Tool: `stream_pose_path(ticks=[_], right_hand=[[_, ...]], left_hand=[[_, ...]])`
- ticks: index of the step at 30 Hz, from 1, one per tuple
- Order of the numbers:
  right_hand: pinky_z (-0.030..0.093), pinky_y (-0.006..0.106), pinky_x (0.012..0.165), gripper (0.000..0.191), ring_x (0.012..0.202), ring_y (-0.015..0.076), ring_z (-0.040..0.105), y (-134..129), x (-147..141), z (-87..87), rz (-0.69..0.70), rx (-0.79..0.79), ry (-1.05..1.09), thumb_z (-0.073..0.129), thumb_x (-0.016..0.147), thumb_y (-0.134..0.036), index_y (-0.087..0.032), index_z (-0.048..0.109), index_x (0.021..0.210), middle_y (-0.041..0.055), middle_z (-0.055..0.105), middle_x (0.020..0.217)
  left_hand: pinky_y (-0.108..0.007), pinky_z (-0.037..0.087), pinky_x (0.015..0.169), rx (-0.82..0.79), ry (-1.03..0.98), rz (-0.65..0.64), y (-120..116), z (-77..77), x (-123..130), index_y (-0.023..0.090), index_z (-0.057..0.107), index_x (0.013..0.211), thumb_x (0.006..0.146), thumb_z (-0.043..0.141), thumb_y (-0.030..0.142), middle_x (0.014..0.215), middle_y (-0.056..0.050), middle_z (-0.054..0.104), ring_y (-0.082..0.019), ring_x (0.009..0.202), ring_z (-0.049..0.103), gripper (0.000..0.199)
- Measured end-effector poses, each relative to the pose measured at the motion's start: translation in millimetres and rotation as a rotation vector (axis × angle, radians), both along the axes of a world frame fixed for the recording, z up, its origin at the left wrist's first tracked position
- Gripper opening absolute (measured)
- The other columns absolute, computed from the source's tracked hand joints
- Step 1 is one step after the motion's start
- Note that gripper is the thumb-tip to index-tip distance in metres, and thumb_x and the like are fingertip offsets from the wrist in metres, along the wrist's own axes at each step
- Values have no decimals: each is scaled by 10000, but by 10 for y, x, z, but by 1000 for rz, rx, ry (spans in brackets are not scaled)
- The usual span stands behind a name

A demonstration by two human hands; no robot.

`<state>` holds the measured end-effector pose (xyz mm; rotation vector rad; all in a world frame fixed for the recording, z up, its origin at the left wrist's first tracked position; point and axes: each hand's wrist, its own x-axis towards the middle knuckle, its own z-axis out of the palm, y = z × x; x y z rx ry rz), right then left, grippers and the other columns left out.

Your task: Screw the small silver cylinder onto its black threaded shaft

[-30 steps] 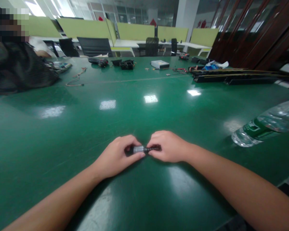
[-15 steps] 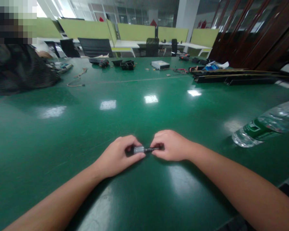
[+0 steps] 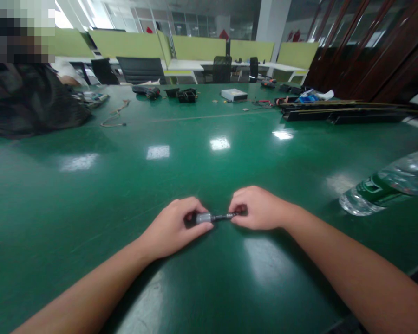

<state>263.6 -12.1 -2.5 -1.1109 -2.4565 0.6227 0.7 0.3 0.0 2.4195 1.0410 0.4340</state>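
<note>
Low over the green tabletop (image 3: 202, 176), near the middle, my left hand (image 3: 177, 227) grips a small grey cylinder (image 3: 204, 218) between thumb and fingers. A thin dark rod (image 3: 223, 217) extends from the cylinder's right end. The fingertips of my right hand (image 3: 257, 208) pinch the rod's far end, where dark pieces too small to make out show inside the curled fingers. A stretch of rod is visible between the two hands, which are apart.
At the right lies a clear water bottle (image 3: 386, 185) with a green label. Along the far side are a white box (image 3: 234, 95), black trays (image 3: 186, 95), a cable (image 3: 114, 118) and long black strips (image 3: 310, 113). Dark mesh fabric (image 3: 31, 102) and a person are at the back left.
My right hand has moved right, away from my left hand, and more of the dark rod shows between them. The whole view has shifted slightly.
</note>
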Motion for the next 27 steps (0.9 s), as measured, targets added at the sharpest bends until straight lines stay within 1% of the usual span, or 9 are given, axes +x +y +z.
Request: stream_pose_path(ticks=[5,8,12,20,24,27], right_hand=[[425,225,623,98,664,114,589,31,124,60,-72,-68,-43,712,739,-156,-163,756,826,14,691,753],[427,223,615,91,652,111,594,35,134,64,-63,-88,-31,711,738,-158,-164,760,815,12,692,745],[423,223,616,83,658,111,594,16,86,34,-34,-80,-16,718,746,-173,-170,763,817,10,693,751],[420,221,627,98,673,110,583,3,-11,6,-42,-25,-4,713,774,-200,-164,766,849,10,690,764],[429,232,661,96,705,120,594,-9,-106,-24,-47,-5,35,709,794,-209,-159,761,858,22,686,787],[428,249,688,120,729,134,595,-22,-194,-62,-20,29,48,712,801,-237,-159,760,879,24,680,796]], left_hand=[[-282,427,667,1,7,5,-3,8,2,208,679,892,888,638,489,802,-6,667,-174,721,591,284],[-281,428,661,3,9,11,0,11,4,207,681,891,885,642,486,802,-8,668,-177,723,593,281],[-283,428,669,13,6,8,4,-4,-2,213,683,898,879,657,483,808,-6,672,-177,725,597,271],[-284,431,669,0,0,-6,15,-8,-10,215,683,909,891,647,468,823,-10,681,-177,729,599,256],[-283,426,656,8,-8,-12,13,-19,-6,215,685,924,879,668,448,814,-10,679,-176,718,595,238],[-283,421,643,30,-5,-6,10,-31,4,213,684,943,857,690,432,812,-13,679,-178,708,592,236]])
